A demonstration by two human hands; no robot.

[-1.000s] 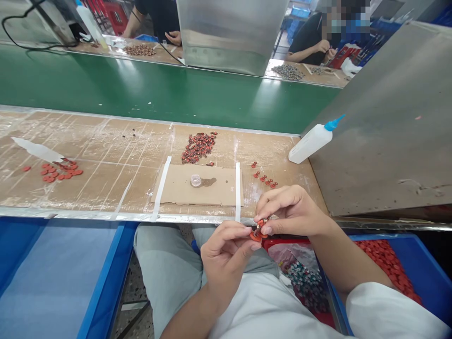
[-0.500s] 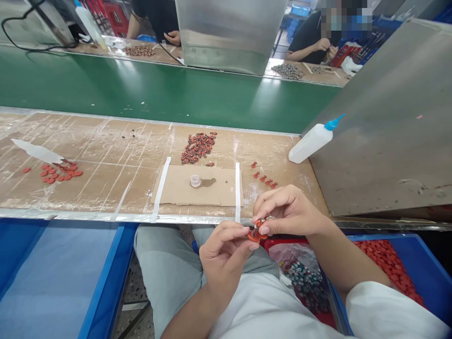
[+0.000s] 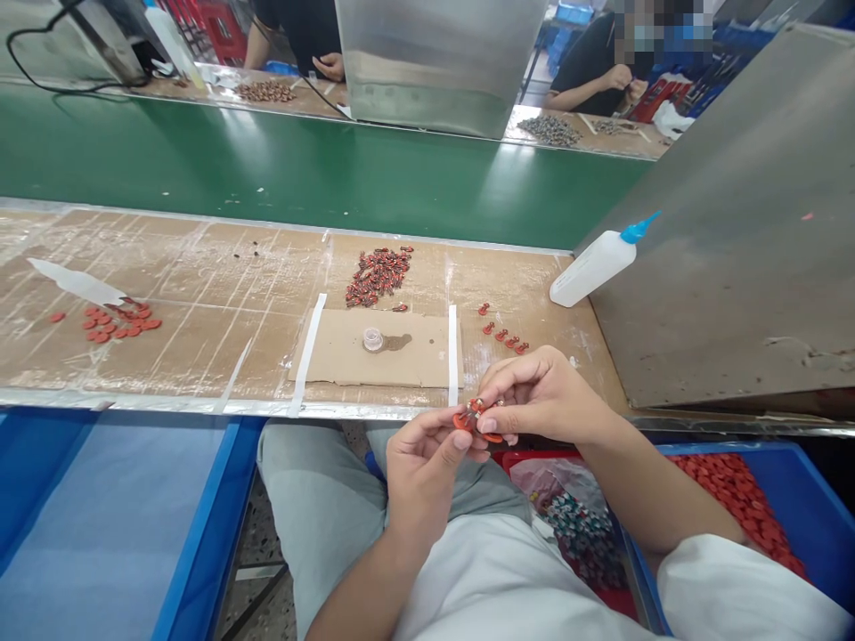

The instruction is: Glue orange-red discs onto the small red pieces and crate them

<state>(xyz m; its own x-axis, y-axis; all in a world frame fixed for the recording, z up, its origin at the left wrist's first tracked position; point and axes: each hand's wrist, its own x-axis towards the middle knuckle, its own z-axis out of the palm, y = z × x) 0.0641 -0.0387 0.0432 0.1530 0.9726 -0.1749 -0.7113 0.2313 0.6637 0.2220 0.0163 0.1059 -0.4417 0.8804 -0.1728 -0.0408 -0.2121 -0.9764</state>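
Note:
My left hand (image 3: 424, 467) and my right hand (image 3: 541, 396) meet at the front edge of the workbench (image 3: 200, 320), both pinched on small red parts (image 3: 473, 418) held between the fingertips. The right hand also has a red disc under its fingers. A short row of finished red pieces (image 3: 502, 334) lies on the bench just beyond my right hand. A pile of small red and dark parts (image 3: 378, 276) sits further back. A small clear cap (image 3: 372, 339) rests on a taped cardboard pad (image 3: 380, 349).
A white squeeze bottle with a blue tip (image 3: 598, 263) leans against a grey metal panel (image 3: 735, 249) at the right. Red discs (image 3: 117, 322) lie at the left. A blue bin of red discs (image 3: 741, 499) sits by my right knee. Behind runs a green conveyor belt (image 3: 267, 169); other people work across it.
Both hands have lifted slightly toward the bench edge, and the red parts between the fingertips have shifted a little left. Nothing on the bench has moved.

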